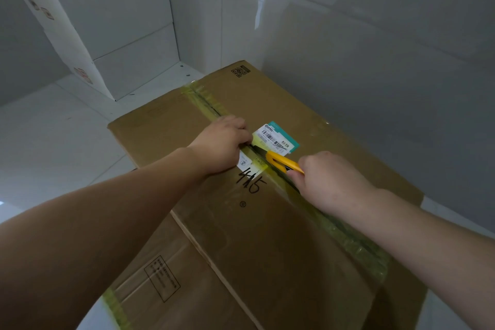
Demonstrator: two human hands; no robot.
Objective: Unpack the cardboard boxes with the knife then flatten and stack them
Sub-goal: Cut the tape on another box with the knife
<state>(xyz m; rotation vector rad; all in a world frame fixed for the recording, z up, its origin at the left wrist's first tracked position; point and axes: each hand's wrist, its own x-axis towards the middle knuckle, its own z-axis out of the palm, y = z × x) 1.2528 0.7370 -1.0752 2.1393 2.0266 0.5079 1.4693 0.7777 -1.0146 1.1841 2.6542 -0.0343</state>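
Nearest us, the side of the brown cardboard box [267, 249] drops away with a printed panel on it. Its top spreads out ahead, with yellowish tape [356, 244] running along the centre seam. We judge the seam is being slit, since the flaps cannot open until that tape parts.

Our right hand [329, 182] is curled tight round the yellow knife [284, 162], whose tip sits in the seam just beside the shipping label [277, 136]; the blade itself is too small to make out. Our left hand [222, 142] lies on the left flap, fingers bent at the seam's edge — likely to steady the flap. We cannot tell whether they hook under the flap or only press on it.

Beyond the hands the tape carries on to the far edge, seemingly uncut there. Farther off, two white boxes [112, 21] stand stacked in the corner against the tiled wall [375, 35] — well apart from our box.
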